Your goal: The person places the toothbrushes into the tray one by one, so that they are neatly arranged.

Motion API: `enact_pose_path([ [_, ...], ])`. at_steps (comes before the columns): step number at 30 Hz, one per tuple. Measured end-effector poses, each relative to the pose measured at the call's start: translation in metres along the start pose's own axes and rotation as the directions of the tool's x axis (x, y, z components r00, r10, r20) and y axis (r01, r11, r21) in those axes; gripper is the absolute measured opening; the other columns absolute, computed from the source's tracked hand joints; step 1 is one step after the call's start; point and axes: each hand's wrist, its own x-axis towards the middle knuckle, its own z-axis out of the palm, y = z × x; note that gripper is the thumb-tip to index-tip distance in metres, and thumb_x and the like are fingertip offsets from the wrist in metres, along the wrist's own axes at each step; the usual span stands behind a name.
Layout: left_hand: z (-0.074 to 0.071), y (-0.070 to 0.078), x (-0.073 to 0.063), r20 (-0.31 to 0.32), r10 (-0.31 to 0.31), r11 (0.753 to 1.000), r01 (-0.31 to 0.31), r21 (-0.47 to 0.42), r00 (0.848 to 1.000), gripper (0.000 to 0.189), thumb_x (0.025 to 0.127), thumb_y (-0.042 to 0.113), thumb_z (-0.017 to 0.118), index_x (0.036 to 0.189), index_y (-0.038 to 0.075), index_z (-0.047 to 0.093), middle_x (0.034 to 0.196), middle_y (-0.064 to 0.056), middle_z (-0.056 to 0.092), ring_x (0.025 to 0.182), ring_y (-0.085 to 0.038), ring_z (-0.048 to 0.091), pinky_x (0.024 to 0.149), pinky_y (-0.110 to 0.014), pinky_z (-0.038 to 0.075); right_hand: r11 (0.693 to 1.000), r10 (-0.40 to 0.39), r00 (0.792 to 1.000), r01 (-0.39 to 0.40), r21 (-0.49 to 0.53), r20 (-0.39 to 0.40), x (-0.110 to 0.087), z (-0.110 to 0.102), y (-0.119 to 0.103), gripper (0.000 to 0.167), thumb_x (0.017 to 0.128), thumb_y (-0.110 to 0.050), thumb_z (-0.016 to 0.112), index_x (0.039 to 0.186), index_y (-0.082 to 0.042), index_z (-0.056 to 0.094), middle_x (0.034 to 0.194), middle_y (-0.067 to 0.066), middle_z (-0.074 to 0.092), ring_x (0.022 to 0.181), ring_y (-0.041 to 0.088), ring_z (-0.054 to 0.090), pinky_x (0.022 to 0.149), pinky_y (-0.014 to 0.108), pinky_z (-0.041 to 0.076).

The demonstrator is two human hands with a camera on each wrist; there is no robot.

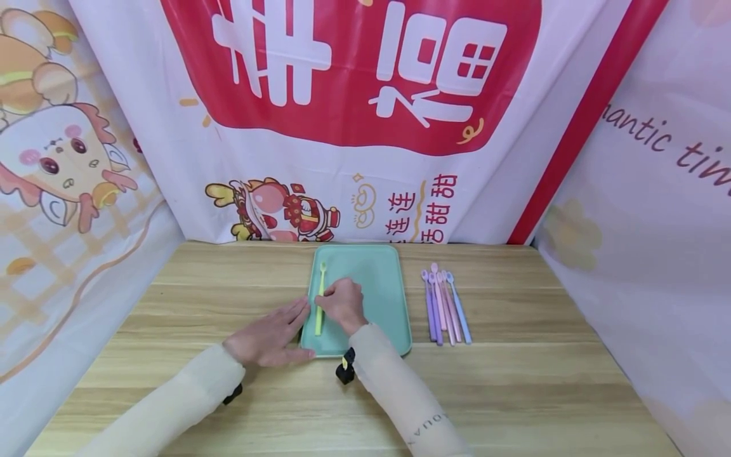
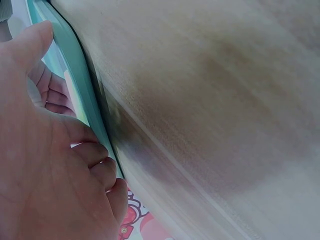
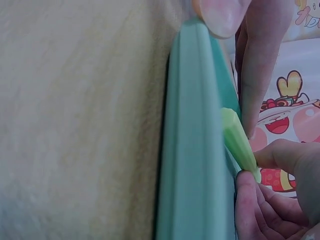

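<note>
A yellow-green toothbrush (image 1: pixel 318 322) lies lengthwise along the left side of a mint-green tray (image 1: pixel 379 279), its head toward the far edge. My right hand (image 1: pixel 344 303) pinches its handle between thumb and fingers; in the right wrist view the toothbrush's handle end (image 3: pixel 235 131) shows just behind the tray's near wall. At the tray's near left corner, my left hand (image 1: pixel 273 336) rests with straight fingers against the left rim. Its thumb (image 2: pixel 36 44) touches the near rim in the left wrist view.
Several toothbrushes in purple, pink and blue (image 1: pixel 459 311) lie bunched on the wooden table (image 1: pixel 514 368), right of the tray. A printed cloth (image 1: pixel 354 133) hangs behind the table, and more printed cloth stands along both sides.
</note>
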Motion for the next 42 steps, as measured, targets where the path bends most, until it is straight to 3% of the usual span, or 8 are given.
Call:
enact_pose_path([
  [19,0.0005,-0.0007,-0.0002,-0.006,0.002,1.000,-0.002,0.009,1.000,0.100,0.103,0.068,0.051,0.166,-0.003,0.021,0.177,-0.020,0.013,0.164,-0.040,0.019,0.133,-0.056,0.026,0.995,0.078,0.996,-0.076,-0.065,0.037,0.0034,0.0003,-0.0080,0.019,0.085,-0.023,0.088,0.076,-0.012,0.076,0.069,-0.002,0.071,0.061,0.011,0.065,0.052,0.022,0.050],
  [42,-0.0017,0.0020,0.0003,0.003,-0.007,1.000,0.007,0.004,1.000,0.099,0.103,0.067,0.051,0.166,-0.002,0.021,0.177,-0.020,0.015,0.164,-0.039,0.020,0.133,-0.056,0.025,0.998,0.016,0.999,-0.013,-0.067,0.044,0.0016,-0.0060,-0.0056,0.024,0.085,-0.027,0.089,0.072,-0.012,0.075,0.065,-0.001,0.069,0.058,0.011,0.061,0.050,0.023,0.047],
])
